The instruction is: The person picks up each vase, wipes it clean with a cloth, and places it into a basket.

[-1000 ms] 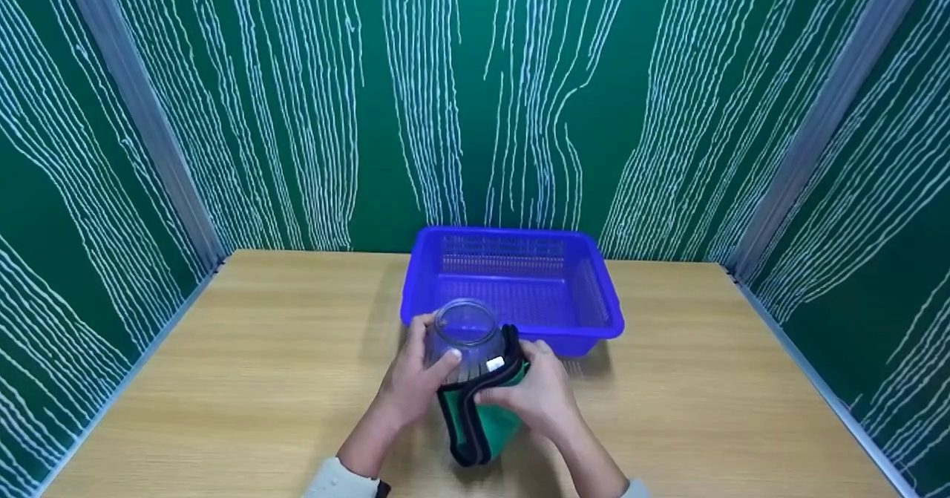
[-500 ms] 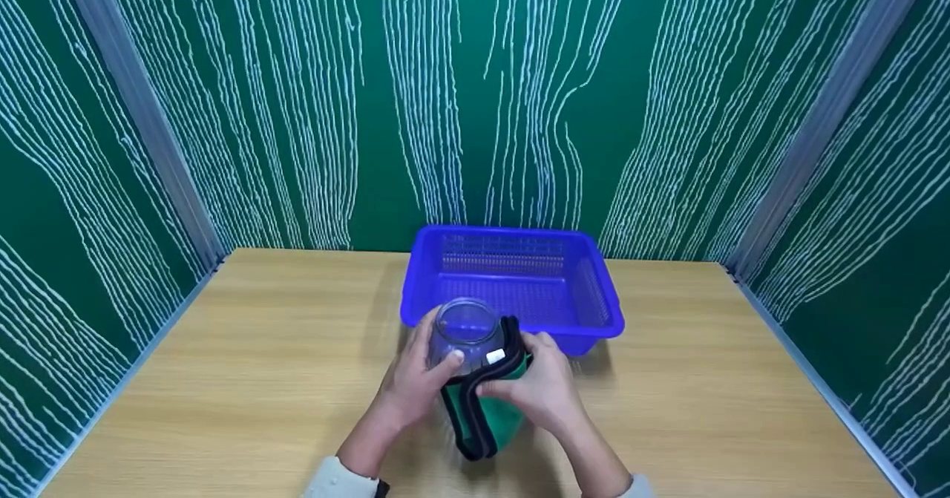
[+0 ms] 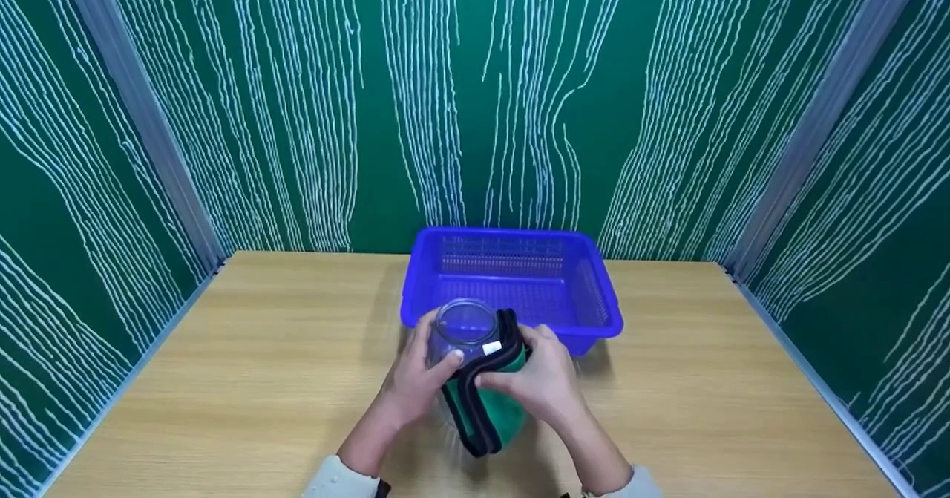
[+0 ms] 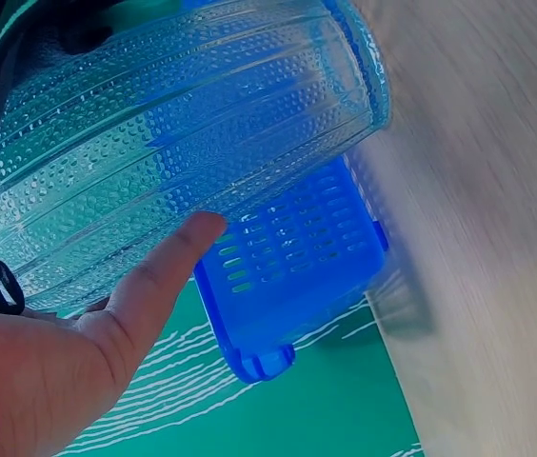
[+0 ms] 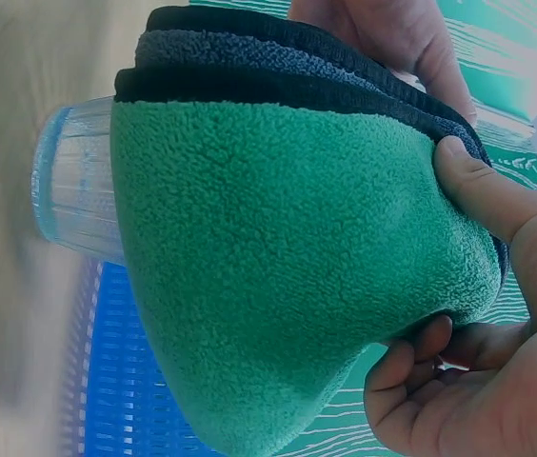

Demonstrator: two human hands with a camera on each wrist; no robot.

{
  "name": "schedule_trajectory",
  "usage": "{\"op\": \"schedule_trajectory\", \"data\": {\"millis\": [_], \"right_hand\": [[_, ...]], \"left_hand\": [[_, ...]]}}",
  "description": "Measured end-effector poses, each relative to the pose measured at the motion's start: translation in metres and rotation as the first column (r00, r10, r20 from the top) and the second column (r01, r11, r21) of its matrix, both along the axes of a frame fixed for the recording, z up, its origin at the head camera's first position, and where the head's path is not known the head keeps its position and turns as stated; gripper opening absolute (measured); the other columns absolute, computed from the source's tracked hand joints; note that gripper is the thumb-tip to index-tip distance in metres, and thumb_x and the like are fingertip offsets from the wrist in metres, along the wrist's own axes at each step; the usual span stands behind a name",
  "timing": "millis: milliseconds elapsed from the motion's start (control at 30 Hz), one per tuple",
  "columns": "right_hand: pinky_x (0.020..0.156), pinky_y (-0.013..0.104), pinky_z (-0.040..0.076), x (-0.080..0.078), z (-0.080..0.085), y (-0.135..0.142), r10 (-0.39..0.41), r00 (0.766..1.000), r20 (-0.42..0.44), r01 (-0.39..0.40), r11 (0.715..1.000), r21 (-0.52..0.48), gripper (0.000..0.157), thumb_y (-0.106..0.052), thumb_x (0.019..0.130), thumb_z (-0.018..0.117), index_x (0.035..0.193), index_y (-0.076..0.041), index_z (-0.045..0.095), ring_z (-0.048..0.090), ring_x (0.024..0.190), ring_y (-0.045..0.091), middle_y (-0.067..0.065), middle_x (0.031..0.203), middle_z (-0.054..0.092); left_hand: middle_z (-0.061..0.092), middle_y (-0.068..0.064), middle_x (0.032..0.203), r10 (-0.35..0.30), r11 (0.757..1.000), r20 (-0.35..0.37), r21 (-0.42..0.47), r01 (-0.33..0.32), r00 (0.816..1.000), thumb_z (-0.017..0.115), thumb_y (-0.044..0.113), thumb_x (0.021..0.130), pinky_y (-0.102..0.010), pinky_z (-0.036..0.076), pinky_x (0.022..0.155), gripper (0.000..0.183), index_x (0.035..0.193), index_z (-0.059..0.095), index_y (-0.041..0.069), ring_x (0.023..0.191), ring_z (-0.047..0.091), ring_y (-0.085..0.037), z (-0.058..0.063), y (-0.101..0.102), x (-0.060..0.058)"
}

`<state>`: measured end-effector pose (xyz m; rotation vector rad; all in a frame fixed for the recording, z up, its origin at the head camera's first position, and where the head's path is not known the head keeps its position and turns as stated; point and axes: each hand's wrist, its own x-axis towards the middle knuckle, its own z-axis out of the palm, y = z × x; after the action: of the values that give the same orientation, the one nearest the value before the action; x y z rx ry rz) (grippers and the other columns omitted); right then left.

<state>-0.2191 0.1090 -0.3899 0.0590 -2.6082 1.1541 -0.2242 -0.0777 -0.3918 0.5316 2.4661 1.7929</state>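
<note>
My left hand (image 3: 410, 385) grips a clear glass jar (image 4: 211, 124) around its upper side, thumb near the shoulder below the round mouth. The jar is upright, its glass ribbed and dimpled in the left wrist view. A folded green towel (image 3: 503, 413) with black edging and a small white tag lies against the jar's right and near side. My right hand (image 3: 551, 388) pinches the towel, its thumb on the near face and the fingers behind. In the right wrist view the fluffy towel (image 5: 268, 228) hides most of the jar, leaving its base end in sight.
Just beyond the hands a blue plastic basket (image 3: 571, 330) with slotted walls stands on the wooden table (image 3: 245, 379). Green panels (image 3: 475, 149) with white wavy lines enclose the back and sides. Grey posts (image 3: 141, 105) rise at the corners.
The towel has slid a little upward along the jar, and my right hand has risen slightly with it. My left hand and the jar have stayed nearly still.
</note>
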Motion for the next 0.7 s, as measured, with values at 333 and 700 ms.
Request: {"op": "schedule_trajectory", "data": {"millis": [333,700], "right_hand": [[0.069,0.029,0.044,-0.002,0.01,-0.003,0.007,1.0,-0.01,-0.006,0.998,0.057,0.091,-0.056,0.039,0.079,0.116,-0.013,0.057,0.048,0.077,0.012,-0.005,0.082,0.051],[0.069,0.031,0.045,-0.002,0.011,-0.004,0.013,0.996,0.09,-0.022,0.995,0.093,0.095,-0.062,0.038,0.075,0.118,-0.014,0.055,0.048,0.077,0.014,-0.002,0.084,0.048]], "left_hand": [[0.028,-0.003,0.137,0.024,1.0,-0.041,-0.013,-0.025,0.999,0.053,0.037,0.084,-0.05,0.025,0.102,0.06,0.134,0.02,0.025,0.125,0.031,-0.025,-0.007,0.0,-0.006],[0.029,0.006,0.135,0.059,0.996,-0.089,-0.056,-0.064,0.994,0.052,0.051,0.08,-0.049,0.027,0.101,0.058,0.128,0.021,0.04,0.125,0.032,-0.02,-0.033,-0.003,-0.024]]}}
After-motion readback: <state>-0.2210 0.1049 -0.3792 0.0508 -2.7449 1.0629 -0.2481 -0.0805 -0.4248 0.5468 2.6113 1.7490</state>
